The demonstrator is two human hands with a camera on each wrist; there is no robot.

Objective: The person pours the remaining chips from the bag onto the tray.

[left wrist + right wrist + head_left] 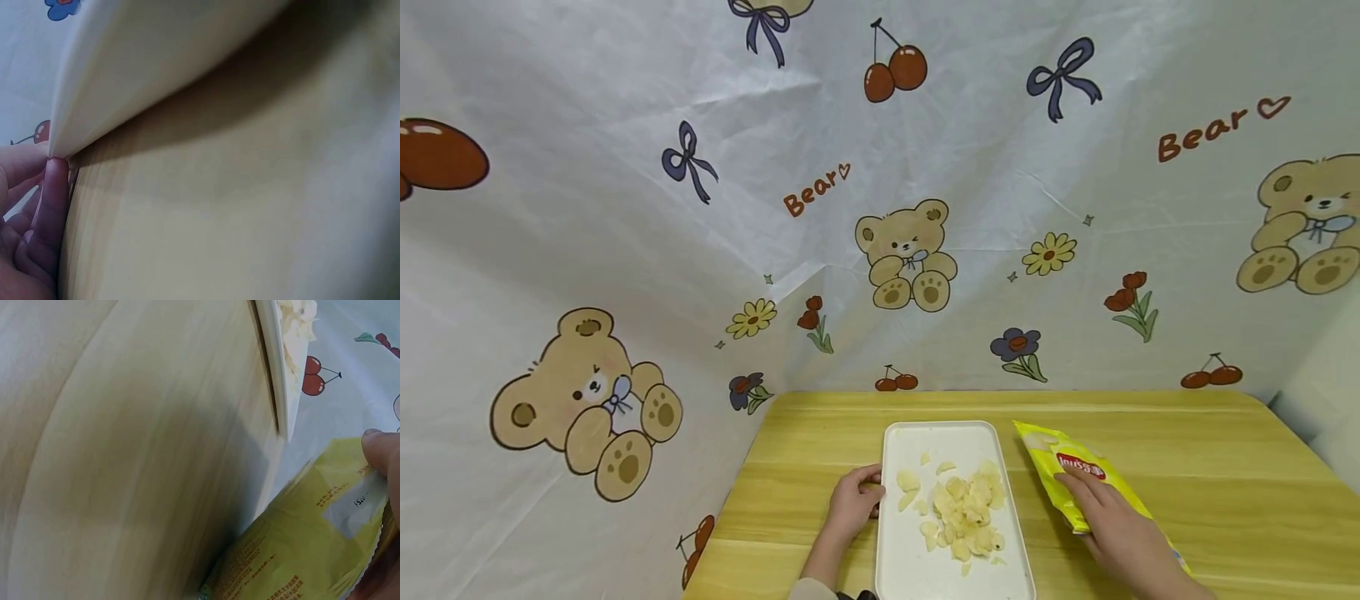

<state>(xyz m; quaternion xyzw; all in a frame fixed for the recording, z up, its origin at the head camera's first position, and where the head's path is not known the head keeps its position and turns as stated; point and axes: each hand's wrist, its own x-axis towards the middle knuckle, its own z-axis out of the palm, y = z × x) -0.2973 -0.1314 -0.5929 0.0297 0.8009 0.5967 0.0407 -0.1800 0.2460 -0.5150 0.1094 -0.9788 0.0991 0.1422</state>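
A white rectangular tray [917,575] lies on the table with a loose heap of potato chips [966,508] on it. At its left edge my left hand [853,500] pinches the rim; the left wrist view shows thumb and finger of that hand [37,219] meeting at the tray [144,69]. To the right of the tray, my right hand [1112,529] grips a yellow Lay's chip bag [1123,492] that lies slanted. Up close, the thumb of the right hand [387,469] presses the printed bag [300,531]. The bag's contents are hidden.
The wooden table [1225,467] extends to both sides of the tray. Behind it and along the left hangs a white cloth [970,167] printed with bears, bows, cherries and flowers. In the right wrist view the tray edge [278,375] stands near the bag.
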